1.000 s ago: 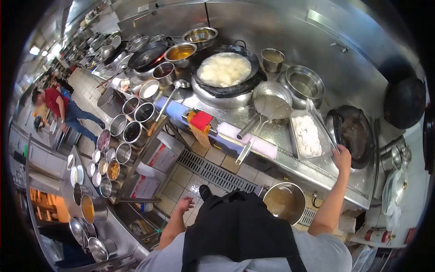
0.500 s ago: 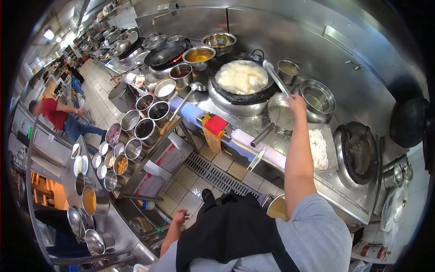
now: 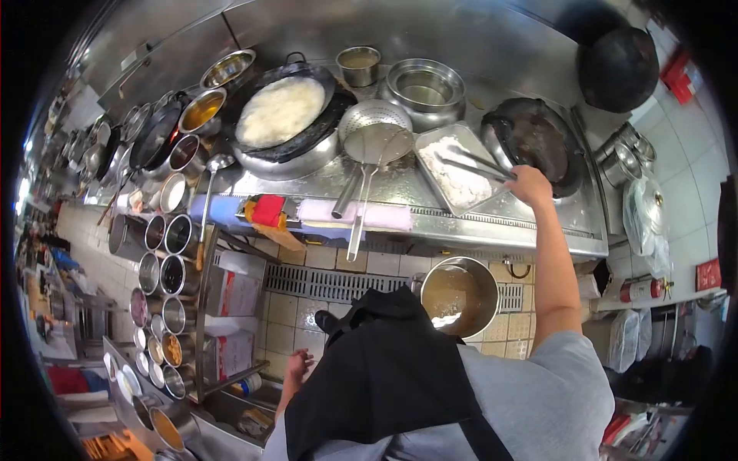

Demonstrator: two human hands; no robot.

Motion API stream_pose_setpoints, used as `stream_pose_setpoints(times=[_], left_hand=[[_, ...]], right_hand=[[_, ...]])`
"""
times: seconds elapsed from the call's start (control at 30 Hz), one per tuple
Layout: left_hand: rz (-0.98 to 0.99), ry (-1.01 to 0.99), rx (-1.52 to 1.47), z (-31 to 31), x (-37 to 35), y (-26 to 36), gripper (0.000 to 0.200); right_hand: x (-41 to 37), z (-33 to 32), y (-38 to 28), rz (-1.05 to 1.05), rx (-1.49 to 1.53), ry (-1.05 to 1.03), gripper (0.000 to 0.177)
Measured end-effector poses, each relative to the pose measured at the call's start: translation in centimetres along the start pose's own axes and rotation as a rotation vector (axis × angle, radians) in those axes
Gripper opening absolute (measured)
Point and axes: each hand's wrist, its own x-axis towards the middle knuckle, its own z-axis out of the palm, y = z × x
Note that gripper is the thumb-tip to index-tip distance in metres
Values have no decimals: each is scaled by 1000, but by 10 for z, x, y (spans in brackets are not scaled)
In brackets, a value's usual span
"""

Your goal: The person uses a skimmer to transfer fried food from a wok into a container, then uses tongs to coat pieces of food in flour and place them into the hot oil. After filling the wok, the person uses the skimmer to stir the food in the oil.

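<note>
fingers [image 3: 520,179] of the right hand [image 3: 530,187] grip tongs [image 3: 477,167] over the flour tray [image 3: 420,146]; left hand [image 3: 296,367] hangs loose.

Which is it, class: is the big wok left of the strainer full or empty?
Full: white, foamy contents cover the wok almost to its dark rim. The right hand holds tongs over the tray.

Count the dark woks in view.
4: white-filled black wok centre-left; empty black wok beside the right hand; lone black wok top right; shallow black wok far left. More may be hidden.
</note>
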Motion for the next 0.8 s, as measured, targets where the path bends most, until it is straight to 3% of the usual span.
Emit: stream_pose_setpoints(times=[0.03, 0.1, 0.17, 0.27, 0.3, 0.4, 0.53, 0.73, 0.8], left_hand=[[-68, -36, -269, -6, 36, -21, 25], [-61, -29, -227, -8, 40, 9, 25], [-52, -10, -196, -8, 39, 44, 25], [-1, -21, -198, -6, 40, 73, 26], [33, -32, -216, -5, 42, 76, 25], [63, -24, -244, 2, 42, 75, 25], [-38, -22, -289, 0, 33, 30, 25], [-175, 98, -412, -7, 11, -73, 28], [-173, 66, -642, -7, 21, -112, 28]], right_hand=[[12, 20, 15, 3, -7, -88, 37], [35, 76, 32, -6, 2, -163, 43], [39, 125, 32, 4, 159, -71, 38], [11, 117, 18, 121, 346, -29, 38], [2, 119, 23, 75, 359, 111, 40], [-14, 102, 28, 178, 420, 104, 39], [8, 93, 35, 66, 341, 191, 40], [22, 0, -76, 22, 453, 269, 37], [60, 2, -120, -179, 508, 297, 35]])
